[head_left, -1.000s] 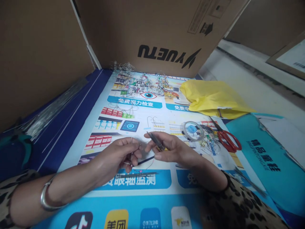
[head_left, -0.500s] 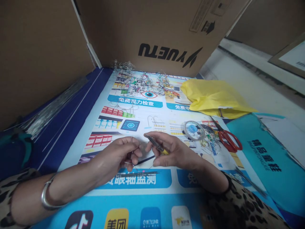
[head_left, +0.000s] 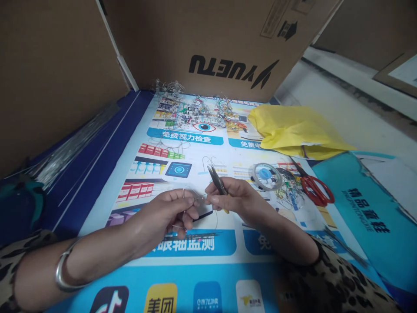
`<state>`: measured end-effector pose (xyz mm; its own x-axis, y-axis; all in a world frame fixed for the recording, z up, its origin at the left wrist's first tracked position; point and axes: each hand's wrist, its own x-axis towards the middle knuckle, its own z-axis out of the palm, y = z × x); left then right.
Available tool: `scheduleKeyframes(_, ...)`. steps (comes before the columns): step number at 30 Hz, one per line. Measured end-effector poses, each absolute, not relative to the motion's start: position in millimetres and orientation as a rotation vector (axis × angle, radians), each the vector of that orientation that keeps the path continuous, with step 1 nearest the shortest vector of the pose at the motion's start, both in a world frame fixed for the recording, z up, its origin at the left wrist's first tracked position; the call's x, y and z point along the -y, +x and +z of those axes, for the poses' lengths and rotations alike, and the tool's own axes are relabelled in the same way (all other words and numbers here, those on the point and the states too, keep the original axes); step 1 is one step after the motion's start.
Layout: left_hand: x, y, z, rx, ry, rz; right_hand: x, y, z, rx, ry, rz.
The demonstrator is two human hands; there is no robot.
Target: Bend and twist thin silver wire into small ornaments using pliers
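Note:
My left hand (head_left: 172, 211) is closed, its thumb and fingertips pinching a thin wire (head_left: 200, 198). A loop of it stands up by the fingers. My right hand (head_left: 237, 200) is wrapped round small needle-nose pliers (head_left: 216, 180) with yellow handles, their jaws pointing up and away from me. The thumb and index finger of that hand meet close to the wire, just right of my left fingertips. Whether they pinch its end I cannot tell. Below my left hand lie dark thin rods (head_left: 195, 237) on the printed sheet (head_left: 215, 265).
Tangled wire pieces with coloured bits (head_left: 195, 111) lie at the back against a cardboard box (head_left: 156, 48). To the right are a clear spool (head_left: 267, 176), red-handled scissors (head_left: 316, 191), a yellow bag (head_left: 296, 130) and a teal bag (head_left: 358, 195). Bundled wires (head_left: 65, 156) lie left.
My right hand has turned the pliers from lying slantwise to pointing upward. Its fingertips have come in nearer the wire and my left hand, which has hardly moved.

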<state>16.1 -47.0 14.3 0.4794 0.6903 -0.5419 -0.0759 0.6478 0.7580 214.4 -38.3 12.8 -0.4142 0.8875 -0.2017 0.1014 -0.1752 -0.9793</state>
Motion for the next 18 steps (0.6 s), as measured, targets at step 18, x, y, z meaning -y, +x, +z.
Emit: scheduleKeyframes(18,25.1,6.8,15.9,-0.926,1.286,0.317,33.9,215.9,15.1,1.497,-1.437,1.719)
